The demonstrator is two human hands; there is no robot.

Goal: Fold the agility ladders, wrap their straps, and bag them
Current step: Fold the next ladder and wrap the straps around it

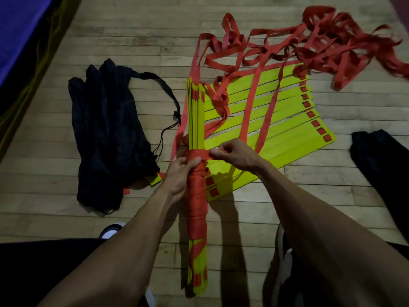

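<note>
Left hand [177, 173] grips the folded ladder bundle [197, 209] held over the floor while right hand [234, 155] pinches the red strap [199, 154], so pull each turn snug, probably overlapping.

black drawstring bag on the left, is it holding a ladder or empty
Holding one: the black drawstring bag bulges, and a yellow rung end with red strap pokes from its mouth.

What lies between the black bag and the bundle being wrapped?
In the head view, bare wood floor, the black bag's drawstring and a loose red strap beside the bundle.
</note>
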